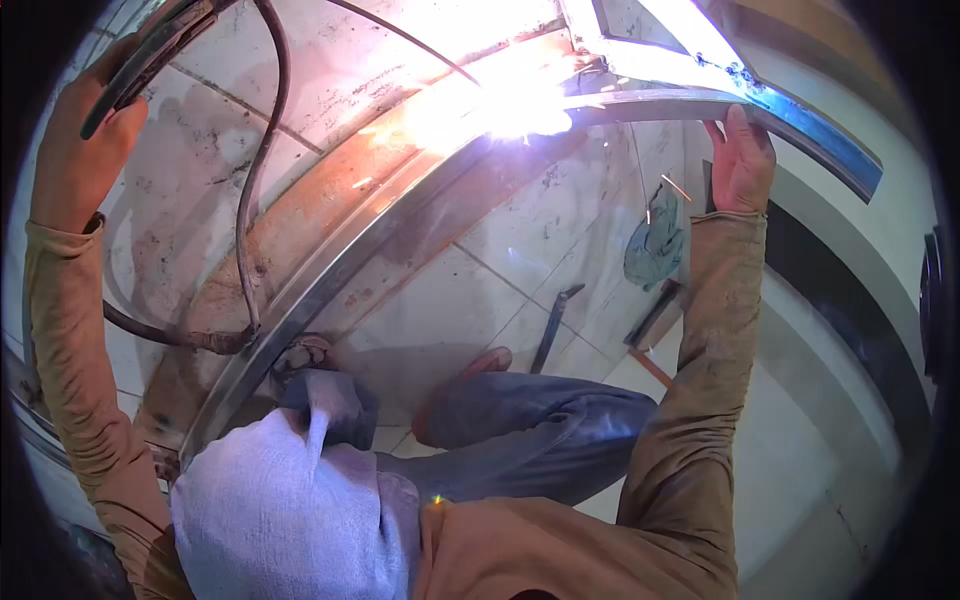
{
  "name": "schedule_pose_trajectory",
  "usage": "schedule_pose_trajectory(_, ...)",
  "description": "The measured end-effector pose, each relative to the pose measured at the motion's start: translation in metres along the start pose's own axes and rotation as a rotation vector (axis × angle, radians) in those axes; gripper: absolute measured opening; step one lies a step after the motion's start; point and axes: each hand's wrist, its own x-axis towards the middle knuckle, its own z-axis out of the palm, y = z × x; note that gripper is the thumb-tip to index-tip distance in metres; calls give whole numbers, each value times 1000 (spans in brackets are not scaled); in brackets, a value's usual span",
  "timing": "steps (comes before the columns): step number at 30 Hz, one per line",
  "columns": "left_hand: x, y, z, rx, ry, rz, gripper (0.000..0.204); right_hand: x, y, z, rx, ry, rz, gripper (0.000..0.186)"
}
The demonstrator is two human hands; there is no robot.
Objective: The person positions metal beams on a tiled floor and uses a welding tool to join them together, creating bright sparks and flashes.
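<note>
My left hand (80, 160) is at the upper left, fingers wrapped round a dark, curved, flat piece (150, 65) whose kind I cannot make out. A thin welding rod (410, 42) slants down from the top edge to a blinding arc (500, 115); whatever holds the rod is out of view. At the arc, glare hides the joint on a long, bent metal bar (350, 250). At the upper right, my right hand (742, 165) pinches the edge of a curved metal strip (650, 106), thumb on top and fingers underneath. Sparks scatter around the arc.
A thick dark cable (270, 120) loops down the left side. On the tiled floor (500, 285) lie a dark bent-headed tool (555, 325), a crumpled blue-green bag (655, 245) and a dark tool with a reddish handle (655, 318). My jeans-clad leg and a pale cloth fill the lower part.
</note>
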Motion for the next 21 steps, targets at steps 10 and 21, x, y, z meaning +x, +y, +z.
schedule_pose_trajectory(10, -7, -13, 12, -49, 176, 2, 41, -2, -5, 4, -110, -20, -1, 45)
schedule_pose_trajectory(21, -4, 12, 6, -131, 53, 21, 51, -1, -2, -4, -37, -23, 34, 38)
